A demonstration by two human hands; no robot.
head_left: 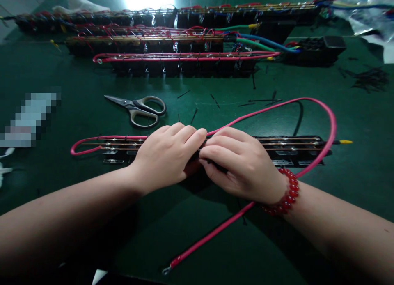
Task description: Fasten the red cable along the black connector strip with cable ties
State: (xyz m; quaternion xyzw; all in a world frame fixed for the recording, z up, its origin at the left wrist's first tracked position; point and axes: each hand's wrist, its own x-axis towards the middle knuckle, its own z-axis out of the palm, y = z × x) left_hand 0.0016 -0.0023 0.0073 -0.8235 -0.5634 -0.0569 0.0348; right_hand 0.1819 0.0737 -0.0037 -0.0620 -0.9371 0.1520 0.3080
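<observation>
A long black strip [285,153] with thin copper-coloured rods lies across the green table. My left hand [168,153] is closed over its middle, on top of a red wire [331,125]. Close beside it, my right hand [243,162] has its fingers curled and pinched at the strip; whatever lies between the fingertips is hidden. Along the strip's left part the wire runs on the far side and bends back in a loop. To the right it makes a wide loose loop, passes under my right wrist and ends near the front in a metal ring terminal [166,270].
Scissors [127,105] lie beyond my left hand. Several black cable ties [214,100] are scattered past the strip, with a pile of them [371,79] at the right. Farther back are finished-looking wired strips [184,67] and a black connector block [323,51].
</observation>
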